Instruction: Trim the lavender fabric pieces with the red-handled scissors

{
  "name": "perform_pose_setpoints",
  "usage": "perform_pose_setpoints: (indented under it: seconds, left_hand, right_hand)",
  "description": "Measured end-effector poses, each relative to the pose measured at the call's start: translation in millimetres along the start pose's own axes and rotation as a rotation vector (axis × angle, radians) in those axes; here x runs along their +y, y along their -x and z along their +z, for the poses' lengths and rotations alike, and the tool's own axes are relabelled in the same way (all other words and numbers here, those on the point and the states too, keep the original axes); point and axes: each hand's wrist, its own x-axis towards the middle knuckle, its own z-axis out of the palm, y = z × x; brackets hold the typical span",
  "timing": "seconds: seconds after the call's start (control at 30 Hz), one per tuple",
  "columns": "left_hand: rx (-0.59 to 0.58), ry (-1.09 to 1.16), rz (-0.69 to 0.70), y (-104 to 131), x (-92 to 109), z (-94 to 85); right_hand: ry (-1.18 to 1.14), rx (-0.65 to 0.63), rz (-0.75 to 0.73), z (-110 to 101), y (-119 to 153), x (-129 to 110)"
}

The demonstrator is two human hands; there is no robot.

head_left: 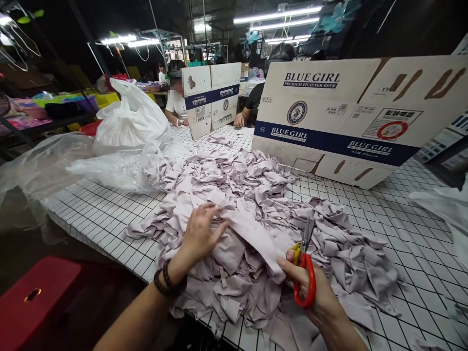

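Observation:
A large heap of pale mauve fabric pieces (234, 180) lies before me. My right hand (305, 278) is closed around a pair of scissors (310, 278) with a red loop and yellow on the handle, blades pointing up and away. Its thumb also presses on the near end of a smooth fabric strip (252, 234). Over the strip's far end is my left hand (201, 231), thumb and fingers apart, at the cloth's edge; a dark beaded bracelet circles that wrist.
Two upright printed cartons, a big one (329, 107) and a smaller one (214, 97), stand across the grid-patterned table (109, 209). White plastic bags (131, 119) rest at the left. A red stool (40, 297) is below the table edge. Other people sit behind the cartons.

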Motion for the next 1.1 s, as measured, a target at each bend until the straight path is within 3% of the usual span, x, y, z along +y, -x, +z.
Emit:
perform_pose_setpoints:
  seconds: [0.1, 0.23, 0.33, 0.47, 0.57, 0.67, 0.73, 0.77, 0.83, 0.9, 0.93, 1.0, 1.1]
  left_hand:
    - [-0.120, -0.152, 0.005, -30.4, -22.4, 0.5]
    - [-0.203, -0.102, 0.053, -48.5, -23.1, -8.7]
    - [-0.376, 0.142, 0.031, -52.9, -6.8, -29.9]
    - [-0.573, 0.668, -0.139, -51.9, 23.1, -47.2]
    - [-0.617, 1.025, -0.312, -43.4, 41.9, -35.5]
    - [-0.654, 1.254, -0.569, -29.9, 56.1, -11.0]
    - [-0.687, 1.319, -0.676, -20.5, 65.3, 3.7]
    - [-0.711, 1.344, -0.700, -16.3, 70.0, 9.2]
    - [-0.764, 1.397, -0.712, -9.8, 79.2, 16.1]
    - [-0.812, 1.444, -0.700, -5.7, 86.0, 18.9]
    - [-0.828, 1.459, -0.687, -4.4, 88.0, 19.5]
    - [-0.857, 1.457, -0.647, -2.5, 88.4, 20.5]
    - [-0.868, 1.372, -0.569, 0.5, 82.6, 22.1]
  right_hand:
    - [-0.047, -0.005, 0.004, -1.9, 2.9, -3.7]
    - [-0.087, 0.047, -0.030, -5.4, 1.9, -11.5]
    - [-0.085, 0.094, -0.079, -9.1, -2.4, -24.7]
    - [-0.098, 0.111, -0.216, -14.7, -11.7, -51.3]
    - [-0.042, 0.154, -0.328, -25.5, -20.2, -71.1]
    - [0.316, 0.343, -0.371, -40.0, -23.0, -82.9]
    - [0.523, 0.487, -0.379, -44.2, -18.1, -82.3]
    - [0.559, 0.485, -0.383, -42.9, -13.9, -78.8]
    - [0.563, 0.275, -0.387, -33.3, -4.5, -66.1]
    - [0.474, -0.078, -0.373, -17.6, 2.2, -49.6]
    - [0.398, -0.179, -0.361, -9.6, 3.4, -41.8]
    - [0.281, -0.217, -0.377, 3.0, 1.9, -30.9]
    - [0.270, -0.098, -0.471, 9.2, -4.5, -28.2]
